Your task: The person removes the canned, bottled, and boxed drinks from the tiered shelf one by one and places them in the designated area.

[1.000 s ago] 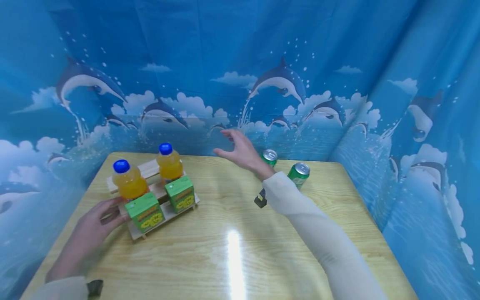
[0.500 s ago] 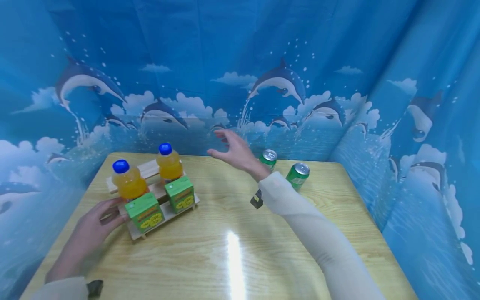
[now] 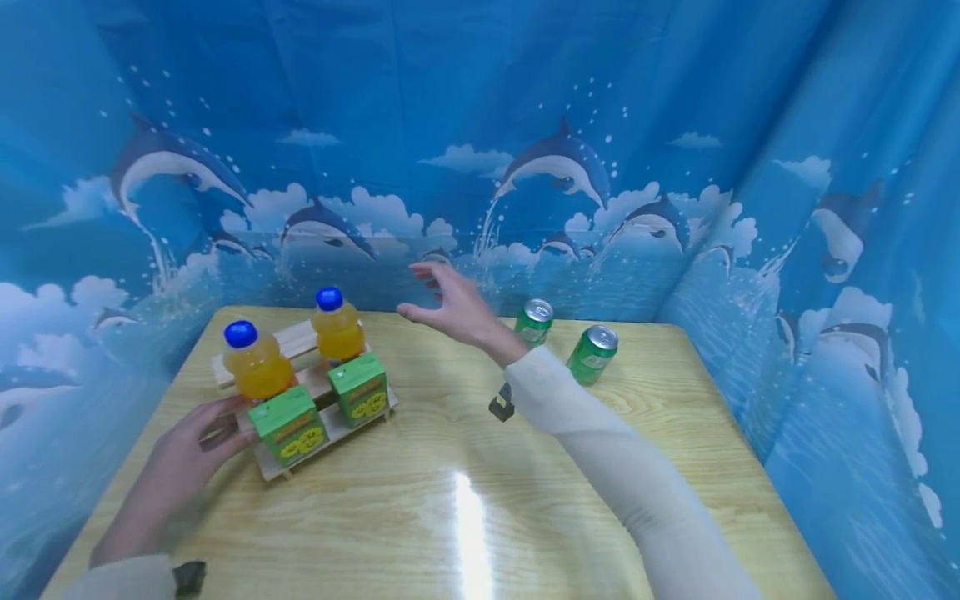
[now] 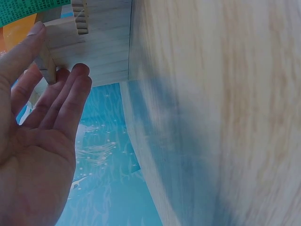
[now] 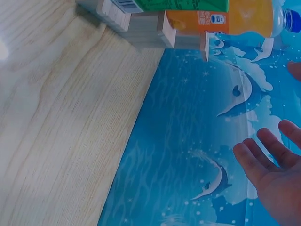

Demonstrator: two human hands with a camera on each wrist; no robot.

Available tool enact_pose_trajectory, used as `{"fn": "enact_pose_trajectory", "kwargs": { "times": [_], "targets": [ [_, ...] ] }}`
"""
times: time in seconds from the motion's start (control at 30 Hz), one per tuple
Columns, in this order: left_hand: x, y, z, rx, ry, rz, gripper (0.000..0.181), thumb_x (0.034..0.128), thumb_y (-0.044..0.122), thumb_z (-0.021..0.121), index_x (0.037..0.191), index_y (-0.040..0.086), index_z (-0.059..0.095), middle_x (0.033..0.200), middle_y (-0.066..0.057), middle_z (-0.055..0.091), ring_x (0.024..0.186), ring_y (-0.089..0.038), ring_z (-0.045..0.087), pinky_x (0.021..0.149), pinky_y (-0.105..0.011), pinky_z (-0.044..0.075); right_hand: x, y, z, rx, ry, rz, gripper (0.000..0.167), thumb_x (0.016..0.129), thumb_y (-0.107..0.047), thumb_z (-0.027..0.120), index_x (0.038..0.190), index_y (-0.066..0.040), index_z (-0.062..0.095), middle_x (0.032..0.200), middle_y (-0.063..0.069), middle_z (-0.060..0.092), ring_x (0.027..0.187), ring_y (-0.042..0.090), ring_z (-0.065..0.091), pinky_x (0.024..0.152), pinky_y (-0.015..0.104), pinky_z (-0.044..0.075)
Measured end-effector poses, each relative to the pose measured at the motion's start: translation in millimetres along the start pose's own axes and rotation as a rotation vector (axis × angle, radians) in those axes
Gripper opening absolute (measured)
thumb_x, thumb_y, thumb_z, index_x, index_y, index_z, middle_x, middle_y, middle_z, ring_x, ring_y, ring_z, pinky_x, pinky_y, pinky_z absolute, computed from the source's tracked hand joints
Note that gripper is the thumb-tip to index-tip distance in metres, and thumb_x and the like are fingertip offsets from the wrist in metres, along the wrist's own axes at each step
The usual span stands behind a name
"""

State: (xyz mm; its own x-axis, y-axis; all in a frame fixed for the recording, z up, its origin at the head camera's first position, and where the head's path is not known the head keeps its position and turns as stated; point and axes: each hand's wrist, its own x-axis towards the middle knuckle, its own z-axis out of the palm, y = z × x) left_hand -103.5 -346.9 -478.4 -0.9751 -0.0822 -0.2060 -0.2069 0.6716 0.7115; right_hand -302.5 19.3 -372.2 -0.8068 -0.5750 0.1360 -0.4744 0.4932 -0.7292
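Note:
A stepped wooden rack [image 3: 298, 337] stands on the left of the table in the head view. On it are two orange drink bottles with blue caps, the left bottle [image 3: 258, 368] and the right bottle [image 3: 341, 335]. Two green juice cartons occupy the front step, a left carton [image 3: 289, 427] and a right carton [image 3: 360, 389]. My left hand [image 3: 182, 450] holds the rack's left end; in the left wrist view its thumb and fingers lie on either side of a wooden upright [image 4: 45, 66]. My right hand [image 3: 453, 310] is raised in the air, fingers spread, holding nothing.
Two green cans, a rear can [image 3: 533, 323] and a front can [image 3: 592, 357], stand right of my right forearm. The wooden table [image 3: 420, 500] ends at a blue dolphin-print curtain [image 3: 465, 125] behind and at the sides.
My right hand has moved left, toward the rack, and its forearm now covers less of the cans. The left hand, rack and drinks stay in place.

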Motion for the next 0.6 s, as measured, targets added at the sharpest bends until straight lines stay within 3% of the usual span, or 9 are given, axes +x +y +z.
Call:
{"fn": "enact_pose_trajectory", "kwargs": {
  "times": [0.23, 0.6],
  "targets": [
    [1.0, -2.7, 0.7, 0.012, 0.013, 0.022, 0.083, 0.1068, 0.051, 0.067, 0.166, 0.000, 0.037, 0.170, -0.036, 0.032, 0.146, -0.061, 0.045, 0.114, -0.073, 0.049, 2.0, -7, 5, -0.006, -0.012, -0.021, 0.073, 0.103, -0.043, 0.077, 0.163, -0.016, 0.046, 0.164, 0.012, 0.053, 0.150, 0.030, 0.053, 0.127, 0.041, 0.050],
    [0.1, -0.5, 0.4, 0.006, 0.003, 0.007, 0.086, 0.1061, 0.055, 0.066, 0.167, 0.002, 0.036, 0.171, -0.036, 0.032, 0.148, -0.062, 0.043, 0.115, -0.074, 0.048, 5.2, -13, 13, -0.001, -0.048, -0.045, 0.073, 0.104, -0.043, 0.075, 0.164, -0.016, 0.044, 0.165, 0.011, 0.052, 0.151, 0.029, 0.053, 0.126, 0.041, 0.050]
  ]
}}
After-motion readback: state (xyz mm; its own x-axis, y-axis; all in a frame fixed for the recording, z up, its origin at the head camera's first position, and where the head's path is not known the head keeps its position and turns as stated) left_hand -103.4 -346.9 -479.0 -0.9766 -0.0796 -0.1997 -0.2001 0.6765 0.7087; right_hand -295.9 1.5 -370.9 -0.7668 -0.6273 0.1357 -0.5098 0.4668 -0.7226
